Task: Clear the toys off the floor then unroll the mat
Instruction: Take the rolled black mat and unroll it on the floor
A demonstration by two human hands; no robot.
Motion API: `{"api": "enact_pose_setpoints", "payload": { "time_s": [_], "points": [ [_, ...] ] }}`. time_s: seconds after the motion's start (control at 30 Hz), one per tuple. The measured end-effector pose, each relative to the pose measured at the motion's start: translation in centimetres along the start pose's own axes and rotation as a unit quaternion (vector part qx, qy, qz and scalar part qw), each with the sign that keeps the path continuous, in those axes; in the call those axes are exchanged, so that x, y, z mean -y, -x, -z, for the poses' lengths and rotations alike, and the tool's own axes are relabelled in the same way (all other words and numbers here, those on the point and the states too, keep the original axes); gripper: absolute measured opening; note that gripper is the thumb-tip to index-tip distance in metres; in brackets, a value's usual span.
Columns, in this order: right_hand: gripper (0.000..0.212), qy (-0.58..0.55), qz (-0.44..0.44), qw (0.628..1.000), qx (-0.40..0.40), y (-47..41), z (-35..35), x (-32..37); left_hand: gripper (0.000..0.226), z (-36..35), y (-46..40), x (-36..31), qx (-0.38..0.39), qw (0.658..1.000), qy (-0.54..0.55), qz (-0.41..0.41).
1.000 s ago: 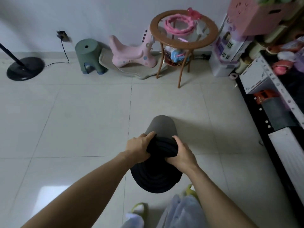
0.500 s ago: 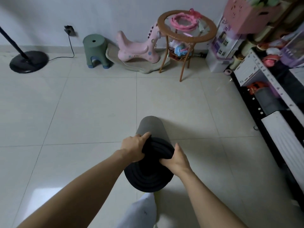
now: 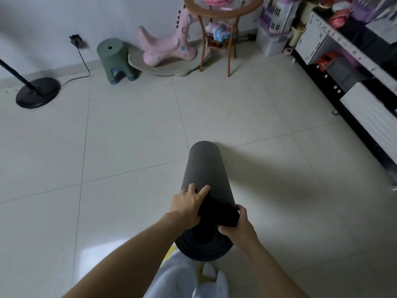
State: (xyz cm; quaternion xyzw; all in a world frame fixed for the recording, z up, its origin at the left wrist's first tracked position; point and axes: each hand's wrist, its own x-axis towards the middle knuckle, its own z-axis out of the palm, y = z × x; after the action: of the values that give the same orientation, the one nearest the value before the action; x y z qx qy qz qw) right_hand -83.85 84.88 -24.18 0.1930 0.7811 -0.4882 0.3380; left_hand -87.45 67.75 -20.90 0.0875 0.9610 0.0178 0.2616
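A dark grey rolled mat (image 3: 204, 166) points away from me above the tiled floor, its spiral end (image 3: 204, 246) toward me. My left hand (image 3: 187, 205) grips the roll on its left side near that end, fingers spread over the top. My right hand (image 3: 238, 226) grips the right side, fingers curled over the dark edge. Toys sit by the far wall: a pink rocking toy (image 3: 165, 48) and a basket of toys (image 3: 219, 35) under a round table.
A green stool (image 3: 112, 57), a fan base (image 3: 37, 92) with cord, and a round wooden side table (image 3: 223, 7) line the far wall. A black-and-white shelf unit (image 3: 352, 67) with toys runs along the right. My legs and slippers (image 3: 193, 276) are below the roll.
The roll has tipped further forward and now shows more of its length. My left hand slid onto the top. The view shifted, so the furniture sits higher in the frame.
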Motion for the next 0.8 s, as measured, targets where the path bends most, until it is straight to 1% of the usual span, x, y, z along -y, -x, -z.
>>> {"api": "enact_pose_setpoints", "payload": {
  "time_s": [0.1,0.23,0.43,0.57,0.6,0.8],
  "points": [
    [0.07,-0.007,0.02,1.0,0.007,0.0,-1.4,-0.2,0.079,-1.4,1.4,1.2,-0.011,0.999,0.028,0.029],
    [0.078,0.01,0.043,0.999,0.031,-1.2,-4.1,0.1,0.078,-3.4,2.5,3.9,-0.031,0.996,0.055,0.064],
    [0.089,0.105,0.089,0.99,0.031,-6.0,-10.3,0.8,0.077,-8.4,1.7,10.1,-0.062,0.987,0.098,0.11],
    [0.093,0.19,0.112,0.975,0.019,-10.9,-14.9,-0.3,0.07,-13.5,-0.1,13.6,-0.077,0.977,0.132,0.149],
    [0.092,0.204,0.117,0.972,0.016,-12.7,-16.6,-1.1,0.068,-15.7,-1.1,14.9,-0.081,0.975,0.139,0.156],
    [0.089,0.245,0.169,0.955,-0.015,-21.9,-23.0,-6.2,0.059,-26.2,-6.6,19.2,-0.113,0.958,0.176,0.195]
  ]
}}
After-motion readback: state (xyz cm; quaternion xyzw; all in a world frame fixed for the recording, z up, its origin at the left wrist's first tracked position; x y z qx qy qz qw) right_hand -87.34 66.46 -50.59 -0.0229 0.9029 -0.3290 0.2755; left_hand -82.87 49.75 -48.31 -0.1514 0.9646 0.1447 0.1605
